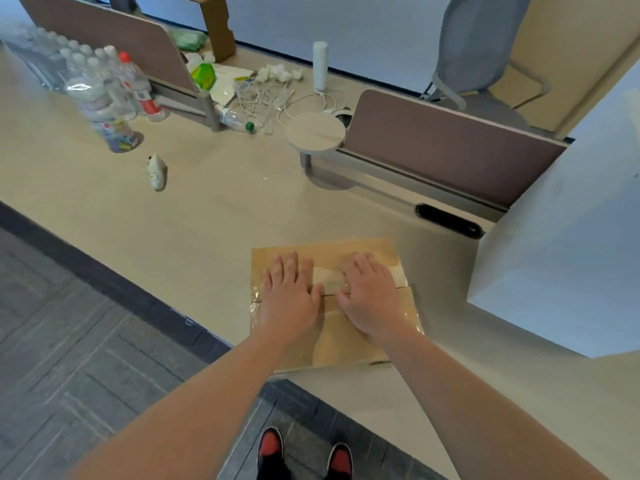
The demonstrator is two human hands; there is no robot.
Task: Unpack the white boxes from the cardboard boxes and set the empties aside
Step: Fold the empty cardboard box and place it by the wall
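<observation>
Opening step: my left hand and right hand press flat, empty, on the box; next, I'd split its seam.

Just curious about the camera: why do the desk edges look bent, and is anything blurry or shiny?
Head view: the wide-angle lens bows the desk; the water bottles at the frame's left look smeared; clear tape on the cardboard box glints beside the left hand; shadows are soft.

Our bare arms reach forward. Left hand palm down, flat, fingers straight and slightly spread. Right hand the same just beside it, our thumbs nearly touching.
</observation>
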